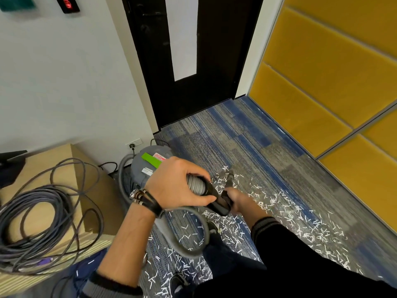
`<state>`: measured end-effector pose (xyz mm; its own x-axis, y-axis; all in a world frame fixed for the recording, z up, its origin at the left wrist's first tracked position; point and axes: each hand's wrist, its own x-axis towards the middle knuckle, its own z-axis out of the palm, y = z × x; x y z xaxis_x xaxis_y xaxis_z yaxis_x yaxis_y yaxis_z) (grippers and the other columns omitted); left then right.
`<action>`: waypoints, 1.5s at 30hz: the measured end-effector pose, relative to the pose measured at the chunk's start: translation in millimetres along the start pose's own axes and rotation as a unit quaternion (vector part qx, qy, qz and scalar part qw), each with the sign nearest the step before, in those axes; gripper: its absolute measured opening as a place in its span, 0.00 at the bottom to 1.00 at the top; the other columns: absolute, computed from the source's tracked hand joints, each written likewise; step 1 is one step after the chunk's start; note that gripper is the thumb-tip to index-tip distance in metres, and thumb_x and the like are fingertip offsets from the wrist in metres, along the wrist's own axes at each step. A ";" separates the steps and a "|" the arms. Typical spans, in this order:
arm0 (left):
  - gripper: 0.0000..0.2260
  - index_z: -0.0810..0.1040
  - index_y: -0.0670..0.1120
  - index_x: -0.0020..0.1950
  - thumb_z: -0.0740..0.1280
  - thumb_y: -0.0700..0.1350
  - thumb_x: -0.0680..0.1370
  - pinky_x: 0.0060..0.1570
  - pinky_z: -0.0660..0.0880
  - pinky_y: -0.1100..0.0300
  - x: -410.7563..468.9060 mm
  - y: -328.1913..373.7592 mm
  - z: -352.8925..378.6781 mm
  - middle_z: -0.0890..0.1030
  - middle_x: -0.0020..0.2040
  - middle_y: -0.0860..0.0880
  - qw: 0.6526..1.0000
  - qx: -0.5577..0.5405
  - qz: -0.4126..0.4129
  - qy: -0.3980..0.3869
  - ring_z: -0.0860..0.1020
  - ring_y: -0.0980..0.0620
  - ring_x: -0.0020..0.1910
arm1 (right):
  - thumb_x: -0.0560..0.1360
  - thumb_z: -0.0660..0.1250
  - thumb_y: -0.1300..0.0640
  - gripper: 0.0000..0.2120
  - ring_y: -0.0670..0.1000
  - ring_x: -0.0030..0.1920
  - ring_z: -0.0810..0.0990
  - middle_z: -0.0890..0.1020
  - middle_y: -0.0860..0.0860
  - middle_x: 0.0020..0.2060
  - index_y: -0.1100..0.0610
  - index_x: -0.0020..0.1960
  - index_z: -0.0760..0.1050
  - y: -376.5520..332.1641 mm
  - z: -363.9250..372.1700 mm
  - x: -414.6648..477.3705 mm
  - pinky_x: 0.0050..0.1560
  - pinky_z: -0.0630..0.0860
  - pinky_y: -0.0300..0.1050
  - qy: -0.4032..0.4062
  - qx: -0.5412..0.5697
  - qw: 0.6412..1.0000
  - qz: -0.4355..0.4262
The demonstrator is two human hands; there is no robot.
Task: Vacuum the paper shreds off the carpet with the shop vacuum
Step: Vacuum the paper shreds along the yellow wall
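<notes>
White paper shreds lie scattered over the blue and grey carpet. The grey shop vacuum stands by the wall, with a green label on top. Its grey ribbed hose loops down in front of me. My left hand grips the hose end where it meets the black wand. My right hand holds the wand lower down, partly hidden behind it. The black nozzle tip points down at the shreds.
A black door closes the far end. Yellow wall panels run along the right. At the left, a tan bench carries a coil of grey cable. A wall outlet sits behind the vacuum. My dark shoe stands among the shreds.
</notes>
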<state>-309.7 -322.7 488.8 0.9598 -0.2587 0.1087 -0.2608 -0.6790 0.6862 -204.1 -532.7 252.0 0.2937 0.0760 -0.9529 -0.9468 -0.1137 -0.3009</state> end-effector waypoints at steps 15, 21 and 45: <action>0.17 0.88 0.56 0.47 0.76 0.66 0.67 0.47 0.80 0.54 -14.7 5.3 -17.5 0.86 0.43 0.61 1.000 -0.008 -0.004 0.010 0.83 0.60 0.43 | 0.82 0.58 0.47 0.20 0.58 0.51 0.82 0.80 0.59 0.53 0.60 0.65 0.71 15.3 9.1 23.9 0.42 0.83 0.53 -0.006 -0.026 1.000 -0.011; 0.17 0.88 0.55 0.47 0.78 0.65 0.66 0.48 0.81 0.50 -21.9 -5.2 -20.7 0.86 0.42 0.59 0.997 -0.070 -0.038 0.015 0.84 0.56 0.43 | 0.83 0.56 0.49 0.16 0.57 0.43 0.82 0.79 0.59 0.50 0.61 0.60 0.68 26.4 -3.1 5.8 0.39 0.82 0.49 0.015 -0.010 1.000 0.001; 0.15 0.88 0.56 0.47 0.78 0.63 0.67 0.47 0.79 0.57 -60.1 13.9 -22.6 0.85 0.42 0.63 0.999 -0.020 0.006 0.036 0.83 0.62 0.43 | 0.81 0.59 0.55 0.17 0.59 0.44 0.81 0.77 0.61 0.52 0.62 0.67 0.70 45.7 27.2 -7.3 0.33 0.81 0.51 -0.025 -0.066 0.997 -0.024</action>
<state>-368.7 -301.1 508.1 0.9619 -0.2154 0.1682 -0.2696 -0.6473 0.7130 -253.1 -511.5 246.3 0.3289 0.1328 -0.9350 -0.9050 -0.2384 -0.3522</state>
